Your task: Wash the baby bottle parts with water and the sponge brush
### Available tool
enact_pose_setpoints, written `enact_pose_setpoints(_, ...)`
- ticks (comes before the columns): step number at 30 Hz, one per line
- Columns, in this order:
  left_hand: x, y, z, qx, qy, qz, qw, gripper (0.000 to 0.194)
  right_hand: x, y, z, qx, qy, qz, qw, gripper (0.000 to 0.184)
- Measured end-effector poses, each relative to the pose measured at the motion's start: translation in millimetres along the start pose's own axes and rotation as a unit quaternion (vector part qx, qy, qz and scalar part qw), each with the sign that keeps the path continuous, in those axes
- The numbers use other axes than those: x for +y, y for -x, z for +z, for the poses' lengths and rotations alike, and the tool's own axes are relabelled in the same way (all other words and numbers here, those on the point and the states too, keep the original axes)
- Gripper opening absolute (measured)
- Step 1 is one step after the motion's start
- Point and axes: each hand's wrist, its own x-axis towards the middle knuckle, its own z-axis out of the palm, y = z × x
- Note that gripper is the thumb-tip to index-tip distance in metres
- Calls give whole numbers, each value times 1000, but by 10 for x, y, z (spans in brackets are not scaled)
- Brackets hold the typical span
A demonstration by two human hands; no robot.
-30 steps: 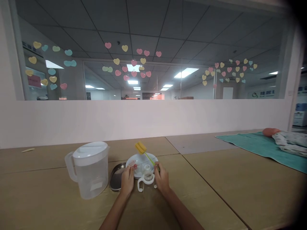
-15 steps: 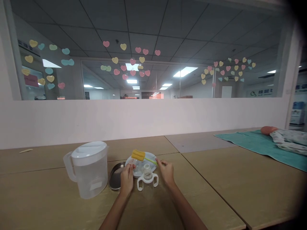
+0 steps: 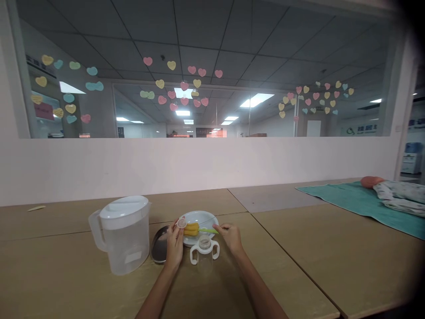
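Observation:
My left hand (image 3: 175, 244) is closed on a small clear bottle teat (image 3: 181, 223), held up over the white plate (image 3: 202, 218). My right hand (image 3: 230, 237) pinches the green handle of a yellow sponge brush (image 3: 192, 229), whose sponge head lies level and touches the teat. A clear baby bottle with white handles (image 3: 204, 254) stands on the table just below, between my hands. The white plate sits behind the bottle.
A clear lidded pitcher (image 3: 121, 234) stands to the left, with a round metal dish (image 3: 160, 250) beside it. A teal mat (image 3: 358, 201) with a doll on it lies at the far right. A low white wall with windows runs along the back.
The brush has swung down from pointing up to lying level, its sponge head now against the teat. My right hand shifted slightly right and up; the left hand barely moved.

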Motion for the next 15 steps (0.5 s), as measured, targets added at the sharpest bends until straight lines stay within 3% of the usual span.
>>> enact_pose_setpoints(5,9,-2,-18,-13,1,1,1000,46,-14,-13,-61,14,14,2,1000,42)
enact_pose_setpoints(11,16,-11,-36,-32,-23,19,999,43,0,-13,10,-3,-6,-13,1000,46)
enact_pose_setpoints(15,35,-12,-62,-17,-26,23,999,42,11,-10,8,47,11,-14,999,43)
